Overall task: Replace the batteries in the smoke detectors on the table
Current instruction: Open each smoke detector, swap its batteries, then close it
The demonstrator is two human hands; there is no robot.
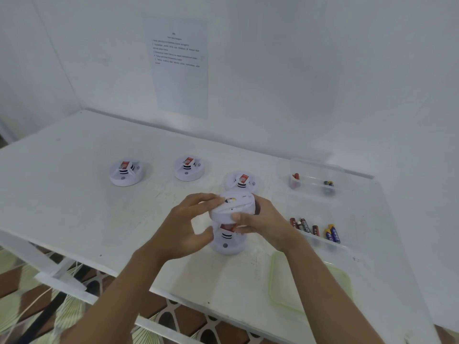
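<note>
White disc gripped by L hand, R hand; detector beneath part-hidden.

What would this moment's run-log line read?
left hand: grips held detector | right hand: grips same | below it: second detector, face up | loose batteries: clear tray, right

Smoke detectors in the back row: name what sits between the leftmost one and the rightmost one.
Head view: the middle detector stands between the leftmost detector and the rightmost detector.

white smoke detectors w/ red labels, white table, pale-green lid, red & blue/yellow batteries.
</note>
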